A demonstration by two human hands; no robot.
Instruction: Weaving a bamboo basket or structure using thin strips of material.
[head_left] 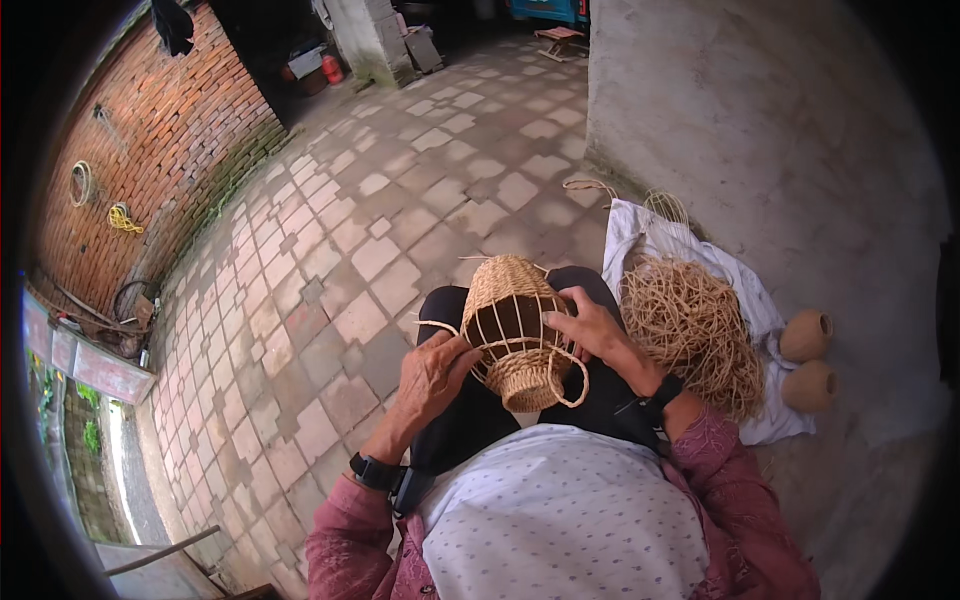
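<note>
On my lap lies a half-woven straw basket [508,283], its woven band on the far side. Bare upright ribs cross the open middle, and a narrow woven neck [525,384] faces me. My left hand [437,372] is closed on the basket's left edge, near a loose strand end that sticks out to the left. At the right side my right hand [592,328] grips the frame, thumb over the ribs and the other fingers partly hidden. A loop of straw cord [575,385] hangs beside the neck on the right.
To my right, a heap of loose straw cord [690,325] lies on a white cloth [768,310]. Two small round woven pieces [806,335] sit beside it, near a grey wall [760,130]. A brick wall [165,130] stands at the far left beyond the paving [350,300].
</note>
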